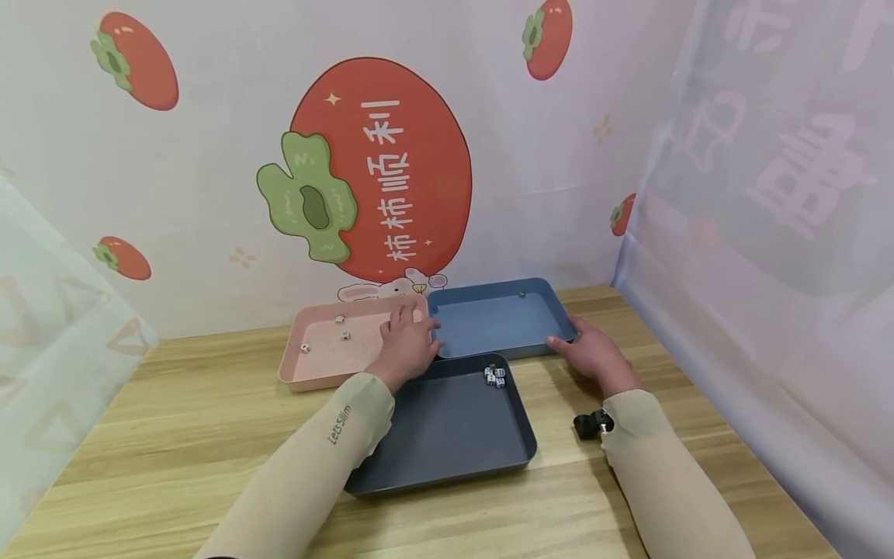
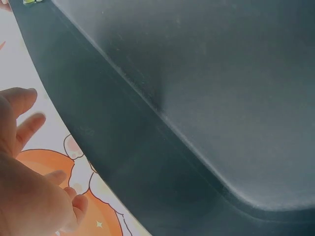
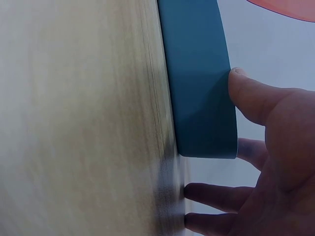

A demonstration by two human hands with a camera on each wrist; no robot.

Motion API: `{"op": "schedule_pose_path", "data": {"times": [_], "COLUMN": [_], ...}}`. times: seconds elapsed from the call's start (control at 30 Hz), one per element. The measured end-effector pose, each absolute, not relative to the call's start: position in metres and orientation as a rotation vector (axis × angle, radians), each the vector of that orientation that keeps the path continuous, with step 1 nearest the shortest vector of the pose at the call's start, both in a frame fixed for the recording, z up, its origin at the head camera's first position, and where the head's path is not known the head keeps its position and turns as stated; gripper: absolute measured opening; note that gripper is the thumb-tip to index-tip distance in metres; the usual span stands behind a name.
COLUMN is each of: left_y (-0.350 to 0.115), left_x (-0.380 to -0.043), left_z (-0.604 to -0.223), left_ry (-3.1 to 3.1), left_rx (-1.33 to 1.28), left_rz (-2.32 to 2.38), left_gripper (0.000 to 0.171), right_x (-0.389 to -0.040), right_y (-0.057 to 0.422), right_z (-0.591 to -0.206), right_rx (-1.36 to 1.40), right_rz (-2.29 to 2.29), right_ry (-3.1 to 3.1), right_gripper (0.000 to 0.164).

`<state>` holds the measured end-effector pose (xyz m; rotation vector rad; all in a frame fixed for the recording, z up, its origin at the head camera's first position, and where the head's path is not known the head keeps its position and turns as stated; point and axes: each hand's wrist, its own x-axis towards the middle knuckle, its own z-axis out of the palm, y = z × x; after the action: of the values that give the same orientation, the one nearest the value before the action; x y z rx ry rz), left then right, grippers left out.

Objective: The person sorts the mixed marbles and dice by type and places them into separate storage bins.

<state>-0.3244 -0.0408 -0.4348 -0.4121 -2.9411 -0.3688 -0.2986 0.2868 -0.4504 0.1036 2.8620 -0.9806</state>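
Note:
My left hand (image 1: pixel 407 347) reaches over the shared edge of the pink tray (image 1: pixel 312 383) and the blue tray (image 1: pixel 499 351), fingers spread and holding nothing. Its thumb and a finger point at the blue tray's left rim. At that tray's front right corner is my right hand (image 1: pixel 594 353). In the right wrist view, its thumb (image 3: pixel 241 86) presses the rim while a finger goes round the corner; other fingertips touch the table. Three white dice (image 1: pixel 345 336) lie in the pink tray. A small green piece (image 1: pixel 522 294) and a small blue piece (image 1: pixel 435 309) are in the blue one.
Nearer me stands a dark grey tray (image 1: pixel 447 427), partly under my left forearm, with several white dice (image 1: pixel 495 377) clustered in its far right corner. A black device (image 1: pixel 592 424) sits at my right cuff. Printed fabric (image 1: pixel 531 171) hangs behind the wooden table (image 1: pixel 174 435) and along both sides.

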Motion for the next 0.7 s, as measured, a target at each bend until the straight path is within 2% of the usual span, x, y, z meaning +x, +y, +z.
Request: {"op": "schedule_pose_path", "data": {"times": [0.17, 0.7], "left_y": [-0.0403, -0.0311], "left_x": [-0.3226, -0.3147], "left_z": [-0.4338, -0.4279], "left_ry": [-2.94, -2.933], "left_rx": [-0.403, -0.456], "left_rz": [-0.373, -0.469], "left_gripper": [0.047, 0.047], "right_x": [-0.2981, -0.2981], "right_y": [0.2865, 0.286], "right_z": [-0.4503, -0.4506], "right_rx": [0.111, 0.084], "right_rz": [-0.98, -0.974], "right_ry": [2.863, 2.872], "right_gripper": [0.097, 0.097]}}
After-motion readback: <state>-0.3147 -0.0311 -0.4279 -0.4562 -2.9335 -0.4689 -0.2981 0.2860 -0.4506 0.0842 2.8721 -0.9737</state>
